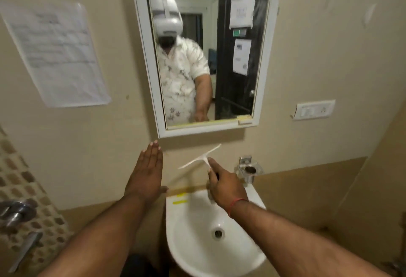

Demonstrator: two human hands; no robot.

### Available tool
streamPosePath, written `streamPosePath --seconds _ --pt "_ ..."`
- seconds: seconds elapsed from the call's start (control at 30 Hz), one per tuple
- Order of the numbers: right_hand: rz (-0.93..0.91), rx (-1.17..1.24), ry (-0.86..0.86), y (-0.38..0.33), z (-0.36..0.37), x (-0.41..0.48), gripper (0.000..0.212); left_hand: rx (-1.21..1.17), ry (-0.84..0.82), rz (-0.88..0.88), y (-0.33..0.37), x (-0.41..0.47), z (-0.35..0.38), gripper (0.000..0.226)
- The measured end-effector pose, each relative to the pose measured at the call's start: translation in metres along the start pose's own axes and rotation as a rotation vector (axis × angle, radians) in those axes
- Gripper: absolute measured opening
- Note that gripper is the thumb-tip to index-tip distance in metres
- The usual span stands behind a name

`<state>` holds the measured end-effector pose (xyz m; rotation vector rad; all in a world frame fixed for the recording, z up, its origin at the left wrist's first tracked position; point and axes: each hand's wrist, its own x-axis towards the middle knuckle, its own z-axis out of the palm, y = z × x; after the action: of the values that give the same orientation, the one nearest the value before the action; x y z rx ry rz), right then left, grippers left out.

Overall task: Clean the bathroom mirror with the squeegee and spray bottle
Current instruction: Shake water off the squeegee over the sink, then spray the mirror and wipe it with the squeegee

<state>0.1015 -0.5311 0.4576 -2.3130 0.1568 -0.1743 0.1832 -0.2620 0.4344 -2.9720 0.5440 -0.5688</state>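
Aloft — squeegee (201, 159) in right grip (226, 185)

A white-framed rectangular mirror (202, 52) was mounted on the wall directly above a white ceramic basin (191, 235). A printed paper sheet (57, 54) was fixed to the wall left of the mirror, and a white plastic switch plate (314, 109) was set to its right. A clear soap holder on a metal bracket (249, 170) was fitted just above the basin's back right corner. A white plastic T-shaped squeegee (201, 157) was gripped in the right hand (226, 185) between basin and mirror; the left hand (147, 173) was held flat to its left, apart from it. A metal door handle (15, 210) was seen far left, below the sheet.
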Motion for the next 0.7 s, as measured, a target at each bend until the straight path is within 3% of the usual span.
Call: streamPosePath --seconds 0.13,0.37,0.53,0.7 --pt "-0.108 0.115 0.117 -0.045 -0.032 0.003 0.043 0.009 0.205 0.008 -0.019 0.034 -0.08 0.163" --pt "-0.129 0.059 0.009 -0.082 -0.069 0.011 0.03 0.065 0.355 0.044 -0.045 0.055 -0.166 0.167" --pt "-0.392 -0.005 0.191 -0.141 -0.132 0.009 0.037 0.104 0.447 0.057 -0.061 0.078 -0.206 0.168" --pt "-0.647 -0.309 0.381 -0.199 -0.2 0.021 0.048 0.172 0.494 0.067 -0.057 0.116 -0.268 0.164"
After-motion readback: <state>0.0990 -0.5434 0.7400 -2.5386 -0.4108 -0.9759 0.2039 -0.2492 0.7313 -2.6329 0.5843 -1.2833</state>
